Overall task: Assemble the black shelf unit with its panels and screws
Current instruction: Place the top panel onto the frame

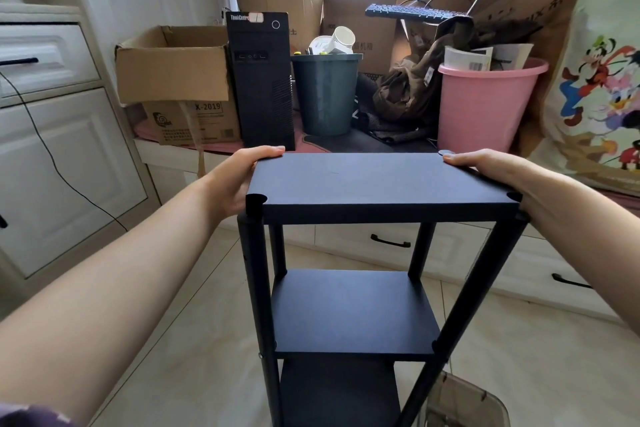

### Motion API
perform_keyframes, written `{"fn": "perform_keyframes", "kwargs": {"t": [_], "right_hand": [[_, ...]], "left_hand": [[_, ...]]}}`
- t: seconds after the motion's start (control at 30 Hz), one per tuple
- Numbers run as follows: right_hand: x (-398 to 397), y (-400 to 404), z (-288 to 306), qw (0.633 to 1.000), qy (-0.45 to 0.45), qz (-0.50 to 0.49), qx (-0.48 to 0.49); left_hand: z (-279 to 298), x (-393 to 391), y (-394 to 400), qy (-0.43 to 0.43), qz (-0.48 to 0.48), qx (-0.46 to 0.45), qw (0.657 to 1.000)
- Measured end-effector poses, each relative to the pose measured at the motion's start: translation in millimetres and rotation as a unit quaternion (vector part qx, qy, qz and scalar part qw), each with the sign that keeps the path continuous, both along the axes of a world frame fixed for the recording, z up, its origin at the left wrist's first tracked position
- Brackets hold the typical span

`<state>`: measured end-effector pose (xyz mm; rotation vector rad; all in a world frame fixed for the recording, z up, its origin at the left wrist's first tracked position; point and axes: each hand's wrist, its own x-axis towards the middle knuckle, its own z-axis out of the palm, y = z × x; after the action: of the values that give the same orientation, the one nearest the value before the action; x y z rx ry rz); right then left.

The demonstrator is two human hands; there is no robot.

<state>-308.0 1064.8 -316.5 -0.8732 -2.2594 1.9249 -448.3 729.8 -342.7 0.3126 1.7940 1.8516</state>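
I'm gripping the top panel [381, 180] with both hands, left [239, 180] and right [491, 177]; fingers underneath are hidden.

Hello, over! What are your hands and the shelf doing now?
Left hand and right hand grip the top panel by its ends. Shelf upright, three panels on posts. Nothing in the way.

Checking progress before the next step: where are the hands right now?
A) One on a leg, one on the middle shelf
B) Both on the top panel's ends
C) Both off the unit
B: the left hand and right hand hold opposite ends of the top panel.
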Motion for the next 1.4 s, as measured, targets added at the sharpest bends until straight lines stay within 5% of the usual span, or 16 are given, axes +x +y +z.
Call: {"fn": "perform_keyframes", "kwargs": {"t": [0.9,1.4], "right_hand": [[6,4,-2,1.000,-0.022,-0.014,0.001],[2,6,3,0.999,-0.025,-0.006,0.040]], "left_hand": [[-13,15,-15,0.057,-0.022,0.057,0.996],[-19,2,3,0.090,0.049,0.056,0.993]]}}
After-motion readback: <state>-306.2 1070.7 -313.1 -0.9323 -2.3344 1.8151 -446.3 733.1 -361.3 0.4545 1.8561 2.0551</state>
